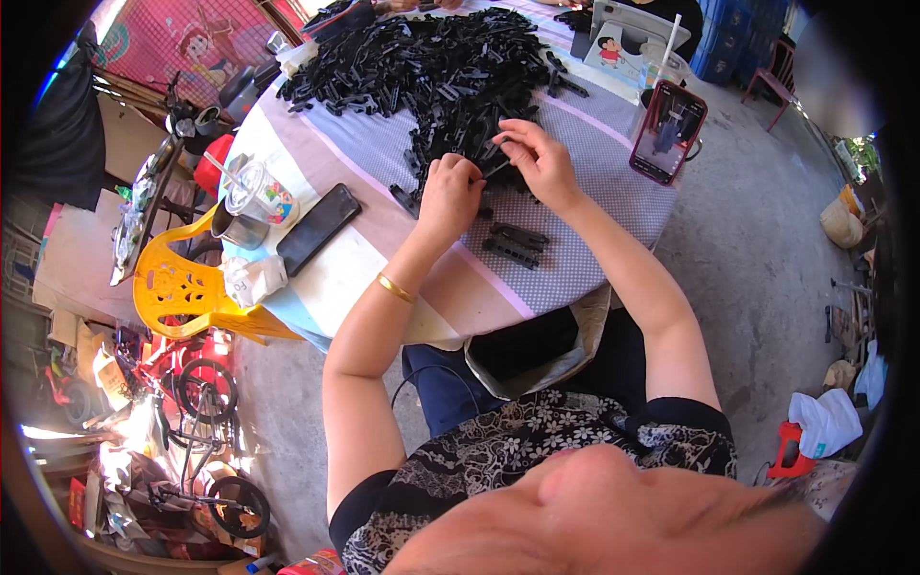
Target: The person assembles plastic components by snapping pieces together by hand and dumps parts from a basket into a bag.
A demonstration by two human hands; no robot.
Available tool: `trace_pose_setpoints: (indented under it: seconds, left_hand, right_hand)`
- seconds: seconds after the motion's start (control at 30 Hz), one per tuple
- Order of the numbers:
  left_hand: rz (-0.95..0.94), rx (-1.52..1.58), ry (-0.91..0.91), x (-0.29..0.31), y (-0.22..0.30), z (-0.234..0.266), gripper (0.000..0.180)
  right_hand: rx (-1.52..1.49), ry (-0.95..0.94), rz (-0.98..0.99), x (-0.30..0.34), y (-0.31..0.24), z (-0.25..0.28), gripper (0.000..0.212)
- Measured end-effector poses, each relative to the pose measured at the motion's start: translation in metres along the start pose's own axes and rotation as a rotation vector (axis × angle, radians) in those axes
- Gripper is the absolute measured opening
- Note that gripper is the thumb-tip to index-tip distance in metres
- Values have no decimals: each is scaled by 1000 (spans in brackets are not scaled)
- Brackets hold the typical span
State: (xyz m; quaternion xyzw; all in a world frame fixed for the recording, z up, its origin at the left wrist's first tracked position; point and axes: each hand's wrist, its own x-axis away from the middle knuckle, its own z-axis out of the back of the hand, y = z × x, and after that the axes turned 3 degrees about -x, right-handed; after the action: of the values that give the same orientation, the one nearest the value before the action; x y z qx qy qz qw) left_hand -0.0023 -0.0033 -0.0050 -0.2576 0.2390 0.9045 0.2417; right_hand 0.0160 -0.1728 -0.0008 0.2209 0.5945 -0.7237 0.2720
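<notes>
My left hand [449, 195] is closed over the table, its fingertips pinching one end of a thin dark plastic piece [496, 172]. To its right, my right hand [542, 166] pinches the other end between thumb and fingers. What exactly the piece is cannot be made out. Just beyond both hands spreads a large heap of small, elongated black plastic parts [422, 62], with a narrower tongue of them reaching down to my fingers. Several similar black parts [516, 245] lie together on the cloth nearer to me, below the hands.
An open bag [586, 335] rests at my lap under the table's edge. A black phone [319, 228], a lidded cup [262, 195] and a metal mug [239, 230] lie left. On the right stand a propped-up phone [668, 131] and a drink with a straw [661, 67]. A yellow chair [177, 278] touches the table.
</notes>
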Motion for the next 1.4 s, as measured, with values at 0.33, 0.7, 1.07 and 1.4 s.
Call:
trace_pose_setpoints:
  seconds: [0.33,0.7,1.07,1.4]
  left_hand:
    - [396,357,-38,-7,-1,8,15]
    - [352,754,-51,-8,-18,2,33]
    - [239,466,-96,-6,-4,11,32]
    - [477,954,-229,-8,3,16,36]
  right_hand:
    - [-129,3,-7,4,-1,-3,24]
    - [-32,7,51,3,-14,0,19]
    - [299,-78,443,2,-14,-1,24]
    - [440,-126,434,6,-13,-2,36]
